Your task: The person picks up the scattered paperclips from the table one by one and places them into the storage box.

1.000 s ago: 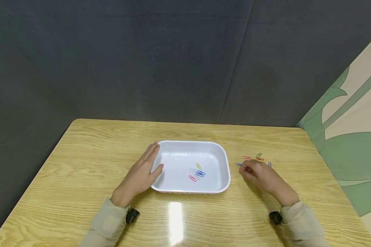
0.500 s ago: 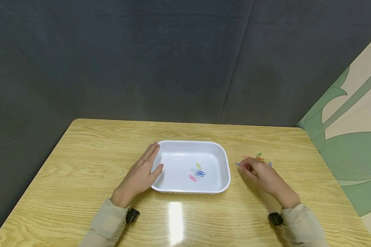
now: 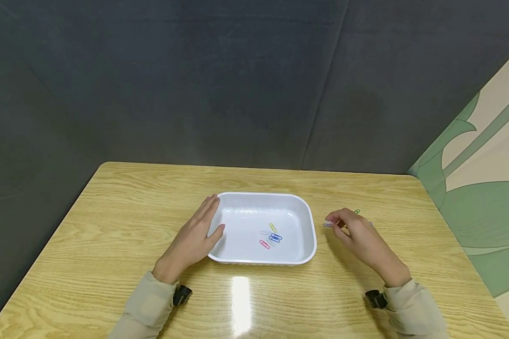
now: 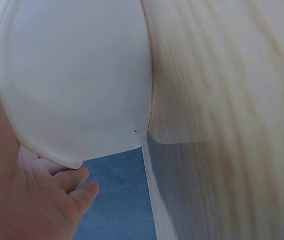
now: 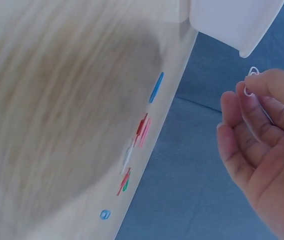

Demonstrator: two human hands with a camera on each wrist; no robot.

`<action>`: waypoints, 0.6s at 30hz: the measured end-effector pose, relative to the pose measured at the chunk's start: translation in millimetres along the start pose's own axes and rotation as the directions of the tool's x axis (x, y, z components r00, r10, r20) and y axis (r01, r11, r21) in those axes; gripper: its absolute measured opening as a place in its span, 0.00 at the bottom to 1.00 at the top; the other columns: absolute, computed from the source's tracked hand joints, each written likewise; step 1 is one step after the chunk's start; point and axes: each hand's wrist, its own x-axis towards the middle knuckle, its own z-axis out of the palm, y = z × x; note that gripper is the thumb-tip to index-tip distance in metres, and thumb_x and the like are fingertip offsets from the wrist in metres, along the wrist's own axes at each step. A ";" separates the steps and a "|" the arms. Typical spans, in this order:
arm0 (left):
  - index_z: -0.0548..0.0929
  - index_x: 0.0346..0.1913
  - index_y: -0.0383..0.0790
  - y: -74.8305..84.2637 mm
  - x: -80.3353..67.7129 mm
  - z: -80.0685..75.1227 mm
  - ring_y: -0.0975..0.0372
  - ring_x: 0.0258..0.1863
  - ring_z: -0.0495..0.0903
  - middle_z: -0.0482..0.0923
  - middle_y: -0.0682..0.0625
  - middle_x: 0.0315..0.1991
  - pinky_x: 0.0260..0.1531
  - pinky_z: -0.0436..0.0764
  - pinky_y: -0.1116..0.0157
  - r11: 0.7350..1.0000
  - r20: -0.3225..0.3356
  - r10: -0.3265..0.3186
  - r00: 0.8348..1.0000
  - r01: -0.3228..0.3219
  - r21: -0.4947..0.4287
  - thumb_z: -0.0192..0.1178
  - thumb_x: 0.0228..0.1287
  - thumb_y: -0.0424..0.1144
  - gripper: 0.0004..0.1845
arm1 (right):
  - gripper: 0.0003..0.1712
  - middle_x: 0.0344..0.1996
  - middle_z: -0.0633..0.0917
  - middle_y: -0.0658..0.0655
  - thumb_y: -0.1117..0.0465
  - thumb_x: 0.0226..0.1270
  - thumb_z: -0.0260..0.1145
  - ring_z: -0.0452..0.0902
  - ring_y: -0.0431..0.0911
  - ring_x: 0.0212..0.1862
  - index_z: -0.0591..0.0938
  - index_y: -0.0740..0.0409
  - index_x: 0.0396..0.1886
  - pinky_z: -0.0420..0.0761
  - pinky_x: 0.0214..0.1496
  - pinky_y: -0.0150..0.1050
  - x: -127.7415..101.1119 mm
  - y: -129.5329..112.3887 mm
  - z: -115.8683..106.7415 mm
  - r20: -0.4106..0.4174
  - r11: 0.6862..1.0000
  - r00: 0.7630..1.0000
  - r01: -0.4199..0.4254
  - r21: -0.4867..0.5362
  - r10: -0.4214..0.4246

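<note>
My left hand (image 3: 188, 240) rests at the left rim of a white rectangular tray (image 3: 239, 245), its fingers straight along the edge and its thumb over the inside. In the left wrist view, fingertips (image 4: 84, 195) show just below the rim. To the right of the tray my right hand (image 3: 360, 238) pinches a white paper clip (image 5: 248, 92) between thumb and fingertips, above the table. Beneath it lie a blue paper clip (image 5: 156, 88), a red one (image 5: 140, 127), a pink one (image 5: 146, 132) and a white one (image 5: 127, 158).
Inside the tray are a yellow paper clip (image 3: 273, 228), a pink one (image 3: 265, 244), and several blue and white ones. A green clip (image 5: 126, 186) and another blue clip (image 5: 105, 214) lie farther along the wooden table (image 3: 110, 226). Dark cloth (image 3: 195, 94) hangs behind.
My right hand has risen a little from the table and shifted toward the far side, now covering the red clips in the head view. The left hand and tray stay put.
</note>
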 end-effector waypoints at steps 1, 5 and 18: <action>0.52 0.78 0.35 0.3 0.0 -0.2 0.50 0.80 0.47 0.48 0.43 0.80 0.77 0.55 0.50 1.000 0.000 -0.002 1.000 0.002 0.000 0.49 0.76 0.48 0.36 | 0.06 0.34 0.85 0.54 0.71 0.64 0.67 0.81 0.43 0.35 0.84 0.61 0.40 0.83 0.33 0.37 0.5 -0.7 -0.2 -0.009 1.000 1.000 0.001 -0.002 -0.001; 0.52 0.78 0.35 1.3 0.0 -0.6 0.49 0.80 0.48 0.48 0.43 0.80 0.77 0.55 0.50 1.000 0.001 -0.005 1.000 0.005 0.001 0.50 0.75 0.48 0.36 | 0.07 0.32 0.85 0.51 0.70 0.63 0.69 0.79 0.39 0.34 0.84 0.59 0.40 0.84 0.35 0.40 3.5 -4.7 -1.1 -0.041 1.000 0.999 0.020 0.001 -0.020; 0.51 0.78 0.35 0.9 1.1 -0.8 0.50 0.80 0.47 0.46 0.43 0.81 0.77 0.56 0.49 1.000 0.005 0.003 1.000 -0.003 -0.008 0.49 0.76 0.48 0.36 | 0.05 0.34 0.86 0.50 0.66 0.67 0.67 0.80 0.39 0.35 0.86 0.57 0.40 0.82 0.34 0.37 12.4 -23.7 -5.7 -0.012 0.999 1.000 0.028 0.027 -0.028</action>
